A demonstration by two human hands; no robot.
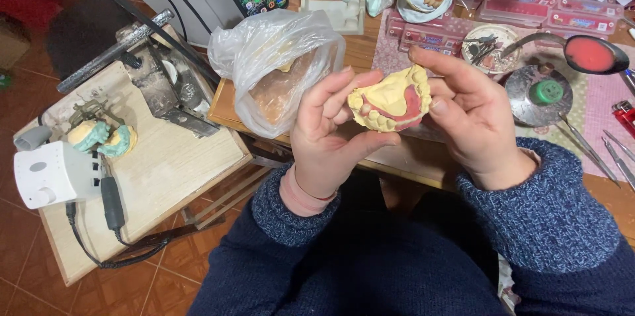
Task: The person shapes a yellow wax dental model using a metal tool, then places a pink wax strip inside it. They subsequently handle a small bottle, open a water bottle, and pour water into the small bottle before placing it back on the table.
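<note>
1. Sleeves of dark blue knit fill the bottom of the view, both forearms rising toward the middle of the picture.
2. Left hand (324,134) is closed on the yellow dental cast (391,99) from its left side: thumb under the lower edge, fingers curled up behind the left end.
3. Right hand (466,117) clasps the same cast from the right, thumb lying along its top right edge, fingers wrapped behind (so both hands grip one thing, neither empty).
4. The cast sits between the two palms, held in the air above the near edge of the wooden workbench (228,107). Its long axis runs roughly left to right, tipped a little up toward the right; the pink wax rim (409,105) and the row of teeth face the camera. Each hand holds one end, and neither is clearly nearer to its middle.
5. Just beyond the left hand, a clear plastic bag (274,64) lies on the bench, apart from the cast.
6. Farther right, a round metal dish with a green knob (546,93) and thin metal instruments (585,144) lie on a pink mat.
7. Off to the left, well apart, a low wooden board (165,177) bears an articulator with mounted casts (99,132) and a white device (53,174).
</note>
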